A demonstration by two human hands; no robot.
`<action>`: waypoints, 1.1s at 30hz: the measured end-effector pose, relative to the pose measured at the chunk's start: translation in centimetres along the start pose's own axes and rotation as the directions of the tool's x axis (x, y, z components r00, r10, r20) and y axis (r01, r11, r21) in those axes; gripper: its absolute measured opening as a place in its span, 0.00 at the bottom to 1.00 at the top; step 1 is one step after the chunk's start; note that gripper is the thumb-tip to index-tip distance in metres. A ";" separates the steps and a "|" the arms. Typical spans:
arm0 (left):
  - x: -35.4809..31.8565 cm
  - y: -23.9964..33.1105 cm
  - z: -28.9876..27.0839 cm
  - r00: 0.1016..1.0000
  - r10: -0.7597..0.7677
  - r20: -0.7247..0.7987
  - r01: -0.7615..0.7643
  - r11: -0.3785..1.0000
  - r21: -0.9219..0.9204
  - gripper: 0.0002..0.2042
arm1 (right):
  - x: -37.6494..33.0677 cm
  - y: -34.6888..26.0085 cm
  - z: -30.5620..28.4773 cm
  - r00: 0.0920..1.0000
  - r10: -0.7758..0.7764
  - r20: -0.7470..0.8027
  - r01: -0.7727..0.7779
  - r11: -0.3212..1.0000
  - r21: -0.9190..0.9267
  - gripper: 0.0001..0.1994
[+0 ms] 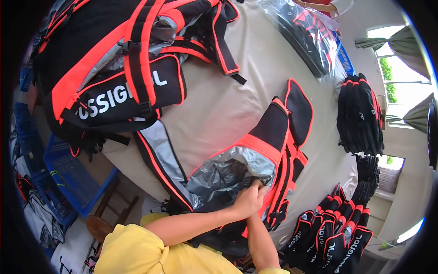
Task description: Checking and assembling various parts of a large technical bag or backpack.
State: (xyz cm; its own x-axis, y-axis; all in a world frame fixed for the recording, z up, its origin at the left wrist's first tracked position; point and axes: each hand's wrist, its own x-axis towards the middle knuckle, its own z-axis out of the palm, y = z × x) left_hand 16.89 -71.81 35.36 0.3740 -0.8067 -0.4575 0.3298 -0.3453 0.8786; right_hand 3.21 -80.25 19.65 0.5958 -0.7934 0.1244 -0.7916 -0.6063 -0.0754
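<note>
In front of me lies a black bag [269, 130] with coral-red trim, its mouth spread and the crinkled silver lining [223, 171] showing. A long flap [159, 150], silver inside, is folded out to the left. My left hand [247, 201] reaches across to the right side of the mouth, fingers closed on the bag at the lining. From below comes my right forearm [262, 244]; it meets the left hand at the same spot. The right hand is mostly hidden behind the left one, so its fingers cannot be made out.
A larger black and coral bag [109, 86] lies at the far left. Plastic-wrapped bags [310, 41] rest at the far right. Stacked black bags [360, 114] and a pile of small pouches [331, 228] sit along the right. Blue crates [75, 173] and a wooden stool [98, 228] stand left.
</note>
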 end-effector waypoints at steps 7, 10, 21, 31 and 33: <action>-0.1 -1.5 2.0 0.996 0.074 -0.045 -0.064 0.979 0.193 0.18 | 0.9 -1.6 -0.1 0.997 0.058 0.060 -0.047 0.986 -0.160 0.31; -0.1 -1.2 1.3 0.996 0.062 -0.060 -0.050 0.982 0.185 0.17 | 1.5 -2.7 -0.6 0.991 0.076 0.113 -0.057 0.985 -0.161 0.31; -11.8 -8.5 -24.2 0.885 0.163 -0.437 0.372 0.319 0.872 0.36 | 0.6 -0.9 -1.1 0.999 0.040 0.033 -0.044 0.992 0.118 0.31; -11.3 -18.4 -25.6 0.900 0.180 -0.397 0.389 0.081 0.918 0.35 | -0.1 -0.9 -1.0 0.998 0.056 -0.028 -0.055 0.997 0.059 0.29; -11.3 -18.8 -26.4 0.902 0.157 -0.402 0.420 -0.107 0.901 0.36 | 1.2 -2.3 -1.6 1.000 0.015 -0.019 -0.013 0.992 0.126 0.27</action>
State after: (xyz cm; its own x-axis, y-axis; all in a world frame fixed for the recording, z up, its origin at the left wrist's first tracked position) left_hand 29.39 -43.53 20.43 0.7374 -0.5893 -0.3301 -0.6594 -0.7340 -0.1624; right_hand 5.54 -79.70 21.56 0.5811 -0.8014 0.1417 -0.7758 -0.5981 -0.2011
